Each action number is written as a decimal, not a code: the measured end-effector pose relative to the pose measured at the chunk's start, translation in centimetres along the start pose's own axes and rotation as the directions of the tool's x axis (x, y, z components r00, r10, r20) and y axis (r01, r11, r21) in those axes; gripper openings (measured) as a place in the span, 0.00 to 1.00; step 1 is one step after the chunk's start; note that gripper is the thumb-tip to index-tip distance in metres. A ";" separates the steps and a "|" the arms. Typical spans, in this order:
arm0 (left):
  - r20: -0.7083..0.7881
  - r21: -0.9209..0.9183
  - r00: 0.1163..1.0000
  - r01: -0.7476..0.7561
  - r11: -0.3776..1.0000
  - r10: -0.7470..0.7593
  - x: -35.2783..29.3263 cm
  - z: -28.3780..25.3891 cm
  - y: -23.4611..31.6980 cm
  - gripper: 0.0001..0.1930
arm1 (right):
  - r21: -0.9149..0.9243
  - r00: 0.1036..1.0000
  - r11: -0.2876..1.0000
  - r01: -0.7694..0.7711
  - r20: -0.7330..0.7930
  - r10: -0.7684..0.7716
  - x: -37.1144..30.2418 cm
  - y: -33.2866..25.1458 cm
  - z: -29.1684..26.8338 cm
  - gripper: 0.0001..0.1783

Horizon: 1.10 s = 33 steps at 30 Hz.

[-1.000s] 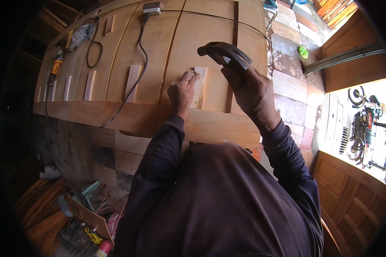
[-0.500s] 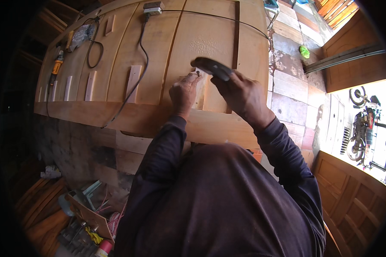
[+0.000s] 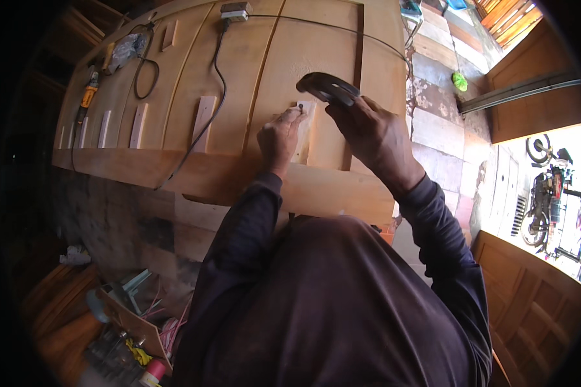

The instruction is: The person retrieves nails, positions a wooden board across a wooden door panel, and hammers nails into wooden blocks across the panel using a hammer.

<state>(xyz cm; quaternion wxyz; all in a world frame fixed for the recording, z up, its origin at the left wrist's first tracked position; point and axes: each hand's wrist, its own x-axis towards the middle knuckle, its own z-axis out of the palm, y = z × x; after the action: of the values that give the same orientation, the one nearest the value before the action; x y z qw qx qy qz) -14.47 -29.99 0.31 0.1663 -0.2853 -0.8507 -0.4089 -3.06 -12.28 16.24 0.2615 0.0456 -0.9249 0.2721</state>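
- the left hand (image 3: 278, 138), near the middle of the frame, was drawn into a pinch, its fingertips on a dark nail (image 3: 301, 106).
- the nail, its round top showing just above those fingers, was at the upper end of a pale wood block (image 3: 303, 149), right of the hand.
- the right hand (image 3: 376, 137), right of the middle, had its fingers wrapped around a hammer (image 3: 329, 86), gripping it close below the head.
- the hammer's dark, curved head was up and apart from the nail (most of the handle was hidden by the hand).
- the pale block lay on a broad panelled wooden slab (image 3: 239, 84), which filled much of the upper half of the frame.
- a scatter of pale dust (image 3: 301, 67) lay on the slab, above the block in the frame.
- more wood strips (image 3: 204, 124) lay in a row to the left, and a black cable (image 3: 217, 61) ran down past the nearest one from a white socket block (image 3: 235, 11) at upper middle.
- an orange power tool (image 3: 88, 97) and a clear plastic bag (image 3: 128, 50) lay at upper left.
- a motorbike (image 3: 543, 193) stood in bright light at the right edge.
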 end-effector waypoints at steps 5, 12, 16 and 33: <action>-0.060 -0.190 0.987 0.133 0.973 -0.147 0.2 0.1 -0.2 0.06 | -0.033 0.981 0.994 -0.108 -0.167 0.101 0.3 -0.9 -1.5 0.17; -0.062 -0.189 0.996 0.051 0.981 -0.064 0.4 0.5 -0.5 0.05 | -0.002 0.981 0.998 -0.062 -0.182 0.061 -0.6 -0.9 -0.7 0.18; -0.049 -0.168 0.997 0.047 0.985 -0.056 0.3 0.6 -0.6 0.06 | 0.035 0.983 0.997 -0.073 -0.166 0.078 -0.6 -0.8 -0.6 0.18; -0.049 -0.079 0.998 -0.040 0.996 0.036 0.3 0.4 -0.7 0.06 | -0.027 0.999 1.000 0.014 -0.036 -0.015 -0.6 0.0 0.9 0.19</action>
<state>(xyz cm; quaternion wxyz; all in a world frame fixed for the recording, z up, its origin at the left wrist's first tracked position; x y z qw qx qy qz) -15.22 -29.89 -0.22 0.1826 -0.2982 -0.8240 -0.4458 -2.99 -12.74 15.31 0.2809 0.0436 -0.9232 0.2585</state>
